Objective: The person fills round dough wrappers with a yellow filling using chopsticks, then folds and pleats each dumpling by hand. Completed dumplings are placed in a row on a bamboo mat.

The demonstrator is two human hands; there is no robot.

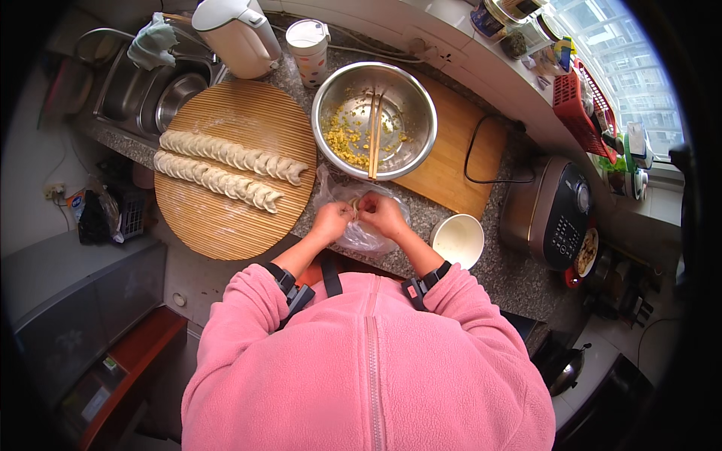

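Observation:
My left hand (334, 219) and my right hand (383, 212) meet over a clear plastic bag (366, 239) on the counter. Between their fingertips they pinch a small dumpling (354, 208), mostly hidden by the fingers. To the left, two rows of folded dumplings (225, 152) lie overlapping on a round slatted board (237, 231) dusted with flour. Just beyond my hands stands a steel mixing bowl (431, 121) with yellow-green filling (345, 141) along its left side. A pair of wooden chopsticks (375, 135) rests across the bowl's inside and near rim.
Right of my hands stands a white bowl (458, 241). A wooden cutting board (468, 146) lies partly under the steel bowl, with a black cord (467, 163) over it. Farther right is a rice cooker (544, 208). An electric kettle (237, 39), lidded cup (308, 53) and sink (127, 84) are at the back left.

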